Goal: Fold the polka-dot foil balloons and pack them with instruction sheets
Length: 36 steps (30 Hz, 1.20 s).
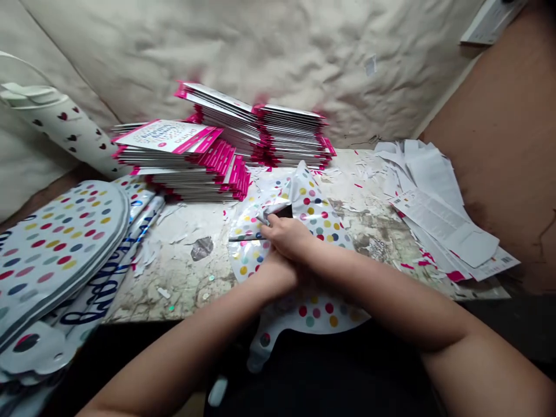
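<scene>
A flat, uninflated foil balloon [321, 214] with coloured dots lies partly folded on the table in front of me. Its neck hangs over the front edge. My right hand [286, 234] is closed on a folded flap of the balloon, thumb and fingers pinching the foil. A dark gap shows under the flap just beyond the fingers. Crossing beneath my right wrist, my left hand [283, 267] rests against the balloon. Its fingers are hidden by the right hand, so I cannot see how they are set.
A pile of flat dotted balloons [65, 237] lies at the left. Stacks of pink-and-white packets [182, 168] stand at the back, beside a white bottle with hearts [65, 124]. Loose paper sheets [443, 208] lie at the right. Paper scraps litter the worn tabletop [182, 284].
</scene>
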### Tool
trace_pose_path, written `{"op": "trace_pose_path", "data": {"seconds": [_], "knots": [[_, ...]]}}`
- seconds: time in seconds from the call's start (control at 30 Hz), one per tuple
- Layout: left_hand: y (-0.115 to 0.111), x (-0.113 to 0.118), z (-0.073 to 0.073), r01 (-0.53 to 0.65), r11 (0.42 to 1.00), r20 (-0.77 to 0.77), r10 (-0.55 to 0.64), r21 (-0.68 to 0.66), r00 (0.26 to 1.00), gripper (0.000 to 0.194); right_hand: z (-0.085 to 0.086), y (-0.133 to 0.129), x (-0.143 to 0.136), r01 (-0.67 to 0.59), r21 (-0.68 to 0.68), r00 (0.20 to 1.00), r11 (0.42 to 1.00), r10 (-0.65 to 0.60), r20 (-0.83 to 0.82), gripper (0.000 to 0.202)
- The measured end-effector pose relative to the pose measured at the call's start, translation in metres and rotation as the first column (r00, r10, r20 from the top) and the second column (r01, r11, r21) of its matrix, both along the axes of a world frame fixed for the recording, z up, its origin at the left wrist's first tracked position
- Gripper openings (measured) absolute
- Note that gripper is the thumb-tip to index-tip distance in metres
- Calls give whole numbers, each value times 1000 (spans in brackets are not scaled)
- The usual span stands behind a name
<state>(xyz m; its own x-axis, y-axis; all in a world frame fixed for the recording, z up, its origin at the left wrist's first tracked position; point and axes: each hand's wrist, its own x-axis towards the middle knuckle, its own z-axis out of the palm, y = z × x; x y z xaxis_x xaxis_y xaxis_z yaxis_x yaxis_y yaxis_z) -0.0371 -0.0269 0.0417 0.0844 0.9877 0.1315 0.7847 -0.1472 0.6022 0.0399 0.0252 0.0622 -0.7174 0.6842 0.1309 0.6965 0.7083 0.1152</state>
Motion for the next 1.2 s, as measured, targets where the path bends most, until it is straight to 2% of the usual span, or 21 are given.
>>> {"op": "trace_pose_path", "data": {"seconds": [0.07,0.1,0.13,0.17,0.23,0.3,0.37,0.43,0.5,0.57,0.63,0.67,0.73,0.77,0.8,0.9,0.97,1.0,1.1,1.13,1.2], "knots": [[-11,-34,8,148,986,-16,-150,-82,989,24,-14,0,1,-12,-24,1000,1000,12,-3,33],[-14,-51,11,185,976,-3,-187,-115,982,22,-19,1,3,-23,-37,1000,999,23,-6,32],[-14,-67,14,150,979,37,-146,-138,989,21,-23,2,3,-35,-49,999,998,35,-9,32],[-11,-81,15,65,985,107,-48,-161,993,22,-26,3,3,-49,-59,999,997,48,-12,33],[2,-98,14,-95,965,319,172,-244,932,36,-29,3,-1,-64,-72,998,995,63,-17,36],[19,-101,9,-71,926,498,263,-372,826,48,-29,1,-8,-74,-82,997,994,73,-18,39],[34,-95,4,5,890,580,293,-456,760,43,-27,-4,-11,-92,-90,996,992,91,-19,40],[42,-88,0,18,878,603,313,-478,734,36,-24,-10,-5,-91,-92,996,992,89,-24,41],[43,-85,-3,-14,882,610,337,-471,718,34,-23,-17,13,-23,-99,1000,995,21,-18,45],[40,-87,-6,-62,886,612,366,-459,701,32,-22,-18,46,139,-111,990,984,-138,19,54],[36,-91,-11,-109,887,616,394,-448,682,31,-21,-11,88,388,-136,921,912,-377,98,58],[35,-92,-13,-129,886,618,407,-445,673,30,-19,-5,109,530,-148,846,835,-511,148,60],[33,-93,-16,-157,884,621,427,-441,658,28,-15,10,145,757,-139,651,638,-723,230,64],[32,-93,-17,-166,882,620,434,-442,654,28,-13,16,156,797,-125,603,592,-763,233,63],[31,-92,-18,-173,882,621,437,-439,651,28,-13,22,161,794,-131,607,594,-766,212,59],[29,-89,-17,-193,902,656,415,-385,630,28,-20,28,142,607,-284,778,742,-628,21,51],[25,-89,-15,-230,921,670,387,-314,634,27,-33,26,115,494,-392,816,776,-570,-100,50],[21,-90,-15,-275,924,642,382,-265,665,26,-41,25,103,472,-417,814,777,-566,-133,50],[8,-98,-16,-424,901,351,426,-87,834,26,-60,24,85,463,-406,804,788,-566,-183,50],[3,-101,-17,-445,895,226,442,-41,868,27,-63,24,86,462,-399,797,792,-568,-203,50],[-3,-106,-18,-448,894,52,448,-25,892,28,-63,25,90,467,-395,779,791,-579,-240,48]]}}
